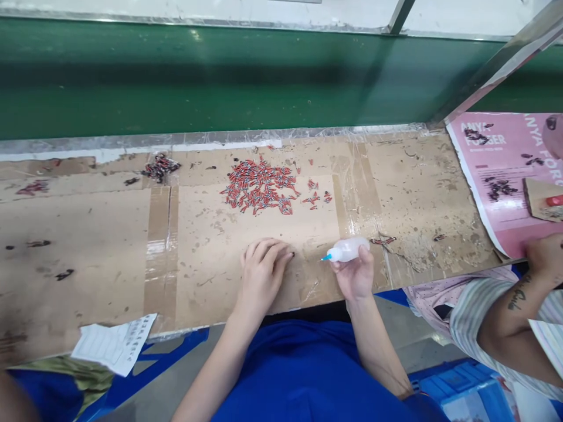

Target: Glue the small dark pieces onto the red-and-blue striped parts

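In my right hand (pixel 357 276) is a small translucent squeeze bottle (pixel 350 249), tilted on its side with its blue nozzle pointing left. My left hand (pixel 263 268) rests on the cardboard, its fingers curled and pinched together. A tiny dark tip (pixel 292 254) shows at those fingertips; its kind is too small to make out. The nozzle and the left fingertips are a short way apart. Beyond both hands lies a loose pile of small red-and-silver pointed parts (pixel 259 186), with a few strays (pixel 312 184) to its right.
Cardboard with tape strips (pixel 211 234) covers the bench. At the left are a dark cluster of parts (pixel 161 168) and a paper slip (pixel 115 344) on the front edge. A co-worker's arm (pixel 505 316) is at the right, near a pink sheet (pixel 479 176). A green wall (pixel 197 82) borders the back.
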{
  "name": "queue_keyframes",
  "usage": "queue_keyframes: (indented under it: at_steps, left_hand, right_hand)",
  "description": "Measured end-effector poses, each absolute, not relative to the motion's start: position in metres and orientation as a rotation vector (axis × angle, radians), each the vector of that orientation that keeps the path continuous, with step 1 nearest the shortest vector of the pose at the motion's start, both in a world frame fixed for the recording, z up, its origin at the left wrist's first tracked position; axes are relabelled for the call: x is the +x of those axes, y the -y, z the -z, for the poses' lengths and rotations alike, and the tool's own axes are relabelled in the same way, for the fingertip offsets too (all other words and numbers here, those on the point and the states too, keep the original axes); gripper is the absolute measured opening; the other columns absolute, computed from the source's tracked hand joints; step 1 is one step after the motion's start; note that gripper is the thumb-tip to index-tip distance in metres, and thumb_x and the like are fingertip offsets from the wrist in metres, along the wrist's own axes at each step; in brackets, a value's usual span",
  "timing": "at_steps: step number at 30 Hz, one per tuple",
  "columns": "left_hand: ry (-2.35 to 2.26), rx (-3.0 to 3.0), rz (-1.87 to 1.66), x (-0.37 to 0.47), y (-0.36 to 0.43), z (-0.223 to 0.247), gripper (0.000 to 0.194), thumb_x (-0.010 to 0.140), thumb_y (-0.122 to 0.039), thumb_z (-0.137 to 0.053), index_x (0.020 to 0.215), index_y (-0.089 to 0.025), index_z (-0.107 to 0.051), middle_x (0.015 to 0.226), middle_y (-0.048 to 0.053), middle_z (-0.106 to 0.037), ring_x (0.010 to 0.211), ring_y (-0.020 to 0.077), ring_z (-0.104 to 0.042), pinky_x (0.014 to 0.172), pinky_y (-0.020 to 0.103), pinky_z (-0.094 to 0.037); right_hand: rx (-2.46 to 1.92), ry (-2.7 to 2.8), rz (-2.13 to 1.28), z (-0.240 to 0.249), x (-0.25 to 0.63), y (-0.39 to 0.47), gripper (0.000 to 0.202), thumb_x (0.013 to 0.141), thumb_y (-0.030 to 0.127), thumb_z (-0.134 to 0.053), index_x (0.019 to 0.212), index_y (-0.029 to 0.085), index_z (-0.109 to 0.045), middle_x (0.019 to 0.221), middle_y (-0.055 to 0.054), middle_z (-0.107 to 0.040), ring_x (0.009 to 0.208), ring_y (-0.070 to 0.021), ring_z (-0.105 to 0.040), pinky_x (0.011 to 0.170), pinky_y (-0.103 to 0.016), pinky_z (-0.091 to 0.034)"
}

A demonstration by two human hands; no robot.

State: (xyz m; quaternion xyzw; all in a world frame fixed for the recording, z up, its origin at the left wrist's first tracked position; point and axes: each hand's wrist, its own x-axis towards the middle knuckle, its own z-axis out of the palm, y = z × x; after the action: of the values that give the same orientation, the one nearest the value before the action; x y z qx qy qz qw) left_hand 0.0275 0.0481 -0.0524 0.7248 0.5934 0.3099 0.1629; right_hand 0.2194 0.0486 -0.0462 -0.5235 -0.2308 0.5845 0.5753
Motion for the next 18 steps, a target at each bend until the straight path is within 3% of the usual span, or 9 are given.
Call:
queue_keyframes:
  at_steps: [3,9,18]
  left_hand:
    - [-1.635,2.127,-0.874,0.023,-0.045,0.052,0.016,0.093,-0.032,-0.059,0.102,-0.024,-0.07,0.101,0.007,-0.074,0.1,0.0251,-0.064,0.089,0.041,-0.04]
    - [-1.656,2.127,-0.895,0.026,-0.044,0.054,0.013,0.093,-0.026,-0.06,0.089,-0.026,-0.073,0.088,0.003,-0.076,0.094,0.0245,-0.064,0.09,0.042,-0.038]
    - [-1.738,2.072,-0.935,0.026,-0.046,0.052,0.01,0.09,-0.026,-0.065,0.087,-0.028,-0.074,0.084,0.0,-0.078,0.098,0.0252,-0.064,0.09,0.041,-0.038]
  right_hand:
    - [-1.318,0.564,-1.231,0.046,0.212,-0.048,0.034,0.067,0.054,-0.073,0.071,0.021,-0.063,0.059,0.001,-0.064,0.046,-0.0137,-0.053,0.041,-0.026,-0.041]
    - [-1.432,0.773,-1.087,0.04,0.204,-0.044,0.02,0.068,0.038,-0.076,0.077,0.02,-0.069,0.069,-0.003,-0.074,0.062,-0.0184,-0.067,0.057,-0.029,-0.054]
    - [-1.549,0.986,-0.986,0.036,0.2,-0.045,0.014,0.071,0.033,-0.073,0.076,0.02,-0.073,0.07,-0.005,-0.078,0.06,-0.021,-0.073,0.054,-0.028,-0.057]
